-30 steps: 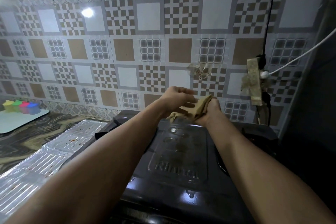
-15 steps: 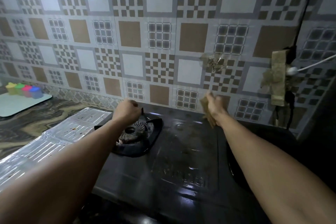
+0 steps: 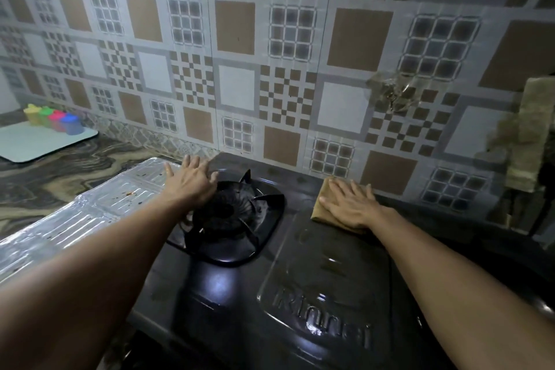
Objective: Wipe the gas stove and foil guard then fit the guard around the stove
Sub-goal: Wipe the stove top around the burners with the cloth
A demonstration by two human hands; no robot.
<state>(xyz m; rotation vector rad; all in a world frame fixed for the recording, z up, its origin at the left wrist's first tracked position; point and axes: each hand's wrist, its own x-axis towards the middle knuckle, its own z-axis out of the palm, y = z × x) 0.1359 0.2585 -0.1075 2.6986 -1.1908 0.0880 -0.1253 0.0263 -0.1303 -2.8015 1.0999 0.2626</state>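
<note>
Stove (image 3: 300, 294) black, on marbled counter (image 3: 60, 177), patterned tile wall behind; right hand (image 3: 350, 204) flat on cloth (image 3: 322, 207), left hand (image 3: 192, 180) flat.

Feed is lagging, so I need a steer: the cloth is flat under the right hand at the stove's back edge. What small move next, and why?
Probably drag the cloth toward you under the flat right hand, across the stove top's centre panel: smears show there, and the left hand rests open beside the burner.

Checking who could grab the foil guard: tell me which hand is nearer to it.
Left. The left hand rests at the foil guard's far corner; the right hand presses the cloth across the burner.
</note>
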